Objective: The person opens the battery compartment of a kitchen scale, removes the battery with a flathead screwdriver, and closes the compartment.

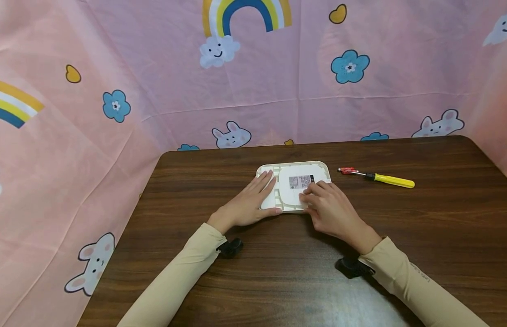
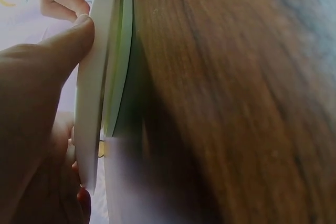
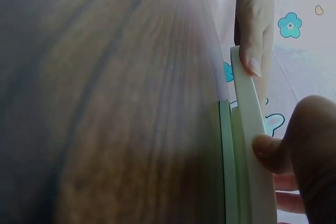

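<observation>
A white, rounded flat device (image 1: 296, 200), which looks like an upturned kitchen scale, lies on the table with its ribbed underside and printed label (image 1: 300, 182) facing up. My left hand (image 1: 251, 200) rests on its left part with fingers straight and spread, the thumb along the near edge. At the near right side, my right hand (image 1: 332, 209) bends its fingers over the underside by the label, covering that corner. In the right wrist view, the right thumb (image 3: 266, 148) presses the side of the white casing (image 3: 252, 114). Below the casing shows a thinner pale plate (image 2: 122, 61).
Right of the device lie red batteries (image 1: 346, 170) and a screwdriver (image 1: 390, 180) with a yellow handle, its shaft pointing left. The dark wooden table (image 1: 441, 218) meets a pink patterned cloth (image 1: 269, 77) at the back and sides.
</observation>
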`<state>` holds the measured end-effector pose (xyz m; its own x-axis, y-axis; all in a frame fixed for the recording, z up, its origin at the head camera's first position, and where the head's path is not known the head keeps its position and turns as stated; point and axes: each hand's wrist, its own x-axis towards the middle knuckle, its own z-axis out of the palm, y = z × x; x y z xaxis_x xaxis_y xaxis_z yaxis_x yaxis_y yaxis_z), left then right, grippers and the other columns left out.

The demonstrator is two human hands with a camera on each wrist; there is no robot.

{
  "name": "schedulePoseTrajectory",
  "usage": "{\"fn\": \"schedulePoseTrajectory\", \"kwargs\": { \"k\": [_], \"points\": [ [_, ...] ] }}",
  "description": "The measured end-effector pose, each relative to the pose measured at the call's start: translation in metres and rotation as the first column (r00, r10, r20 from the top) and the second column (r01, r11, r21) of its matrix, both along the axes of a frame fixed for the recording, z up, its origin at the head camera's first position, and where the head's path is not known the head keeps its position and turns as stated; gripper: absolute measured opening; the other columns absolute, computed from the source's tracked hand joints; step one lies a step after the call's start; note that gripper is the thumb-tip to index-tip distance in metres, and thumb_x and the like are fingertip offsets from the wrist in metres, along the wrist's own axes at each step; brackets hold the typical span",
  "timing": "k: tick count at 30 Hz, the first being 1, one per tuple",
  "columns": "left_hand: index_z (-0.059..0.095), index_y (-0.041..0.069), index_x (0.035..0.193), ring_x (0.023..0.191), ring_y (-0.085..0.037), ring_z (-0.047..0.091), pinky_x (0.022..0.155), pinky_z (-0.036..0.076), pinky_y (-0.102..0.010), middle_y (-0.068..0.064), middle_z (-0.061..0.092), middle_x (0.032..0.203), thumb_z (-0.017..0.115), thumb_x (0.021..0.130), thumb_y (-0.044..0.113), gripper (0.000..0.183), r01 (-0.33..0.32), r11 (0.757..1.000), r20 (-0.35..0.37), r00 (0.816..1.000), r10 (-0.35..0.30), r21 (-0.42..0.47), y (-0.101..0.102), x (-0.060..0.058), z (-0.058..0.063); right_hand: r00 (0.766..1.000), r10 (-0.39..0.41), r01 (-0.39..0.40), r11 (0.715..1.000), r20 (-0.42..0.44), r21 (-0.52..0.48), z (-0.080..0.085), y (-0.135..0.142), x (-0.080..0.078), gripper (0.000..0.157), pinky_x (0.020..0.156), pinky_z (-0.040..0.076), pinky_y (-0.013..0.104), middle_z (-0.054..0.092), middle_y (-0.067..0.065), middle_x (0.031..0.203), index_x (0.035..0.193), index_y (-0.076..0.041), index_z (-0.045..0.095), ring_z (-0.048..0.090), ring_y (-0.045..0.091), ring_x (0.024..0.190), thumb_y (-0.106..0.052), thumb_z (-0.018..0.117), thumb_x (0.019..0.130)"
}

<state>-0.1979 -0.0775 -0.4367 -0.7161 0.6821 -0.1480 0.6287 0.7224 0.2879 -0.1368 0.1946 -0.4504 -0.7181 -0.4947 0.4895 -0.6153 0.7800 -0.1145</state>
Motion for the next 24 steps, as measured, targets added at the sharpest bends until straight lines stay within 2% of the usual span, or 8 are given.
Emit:
{"fn": "schedulePoseTrajectory", "kwargs": {
  "k": [17, 24],
  "points": [
    [0.002, 0.013, 0.171, 0.166, -0.02, -0.011, 0.137, 0.001, -0.041, -0.007, -0.009, 0.18, 0.047, 0.105, 0.068, 0.097, -0.004, 1.0, 0.002, 1.0, 0.004, 0.001, 0.001, 0.0005, 0.0012, 1.0, -0.008, 0.008, 1.0, 0.024, -0.002, -0.0002, -0.0002, -0.0001, 0.021, 0.093, 0.055, 0.048, 0.072, 0.005, 0.109, 0.107, -0.01, 0.081, 0.063, 0.027, 0.102, -0.012, 0.084, 0.086],
    [0.001, 0.012, 0.171, 0.166, -0.02, -0.014, 0.137, 0.0, -0.04, -0.006, -0.011, 0.179, 0.05, 0.103, 0.068, 0.1, -0.013, 1.0, 0.03, 0.999, 0.013, 0.012, 0.0017, 0.0017, 0.0036, 1.0, -0.015, 0.015, 1.0, 0.02, 0.0, -0.0003, -0.0009, 0.0003, 0.022, 0.094, 0.054, 0.049, 0.072, 0.006, 0.109, 0.107, -0.009, 0.082, 0.064, 0.028, 0.103, -0.012, 0.084, 0.086]
  ]
}}
